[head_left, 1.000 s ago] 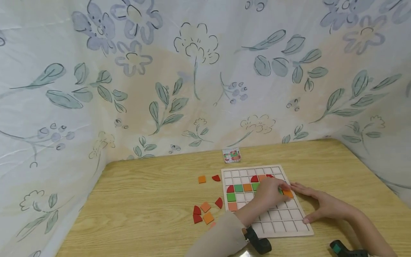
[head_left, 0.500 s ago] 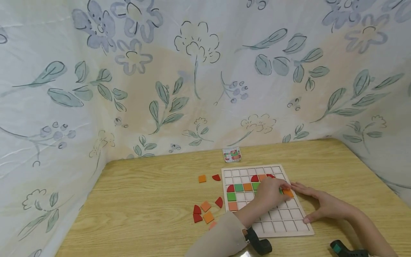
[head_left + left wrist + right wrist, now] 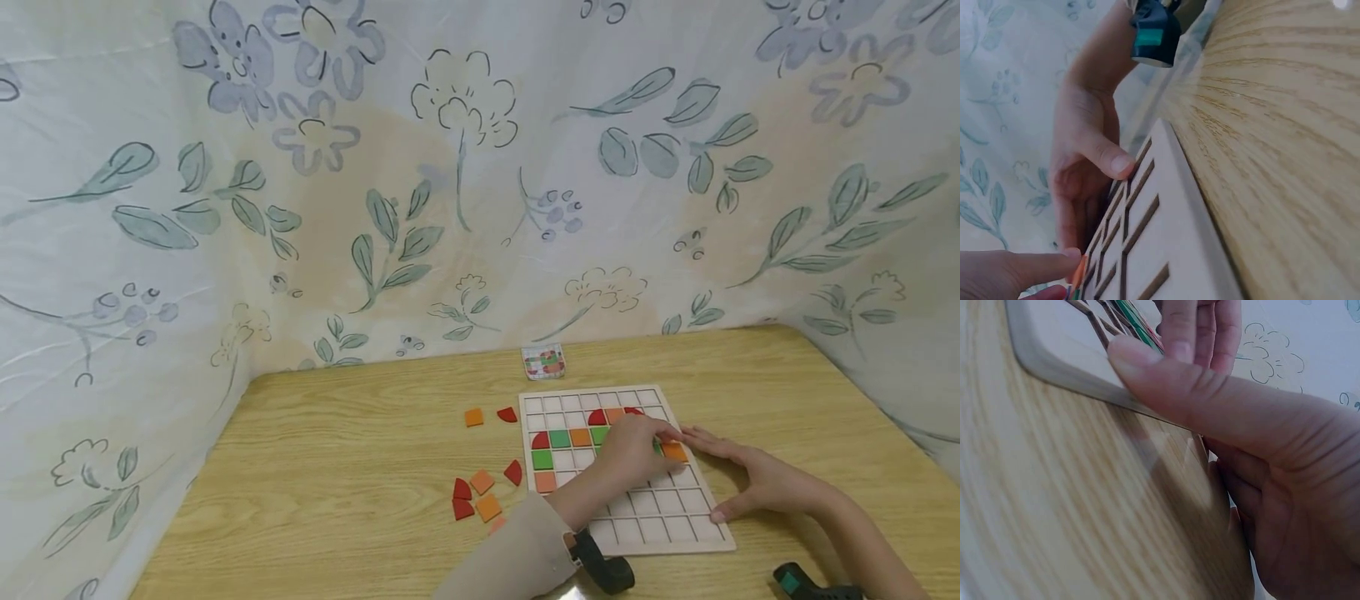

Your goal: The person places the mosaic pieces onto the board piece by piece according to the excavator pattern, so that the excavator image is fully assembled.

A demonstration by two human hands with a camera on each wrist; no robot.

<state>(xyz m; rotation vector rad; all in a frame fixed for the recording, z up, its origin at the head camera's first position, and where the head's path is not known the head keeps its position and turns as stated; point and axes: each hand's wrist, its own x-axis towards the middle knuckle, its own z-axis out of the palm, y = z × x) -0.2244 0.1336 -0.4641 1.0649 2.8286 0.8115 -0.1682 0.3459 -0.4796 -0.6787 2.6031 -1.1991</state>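
A pale wooden grid board [image 3: 660, 525] lies on the table, with coloured square and quarter-round tiles in some cells. My left hand [image 3: 628, 450] reaches over it and hides several cells. Its thumb and index finger pinch an orange square tile [image 3: 674, 452] at the right-hand column; in the left wrist view the thumb tip meets this tile's edge. My right hand [image 3: 761, 479] spreads along the board's right side, fingertips near the orange tile. Its thumb [image 3: 1147, 369] presses on the board's rim near the front corner.
Left of the board lie loose tiles: orange squares [image 3: 489, 507], red quarter-rounds [image 3: 462, 509] and a salmon piece partly under the sleeve. A small pattern card [image 3: 543, 362] lies behind the board. Floral cloth [image 3: 465, 208] encloses the table [image 3: 337, 475].
Both hands keep their places on the board and tile. The head view has shifted very slightly.
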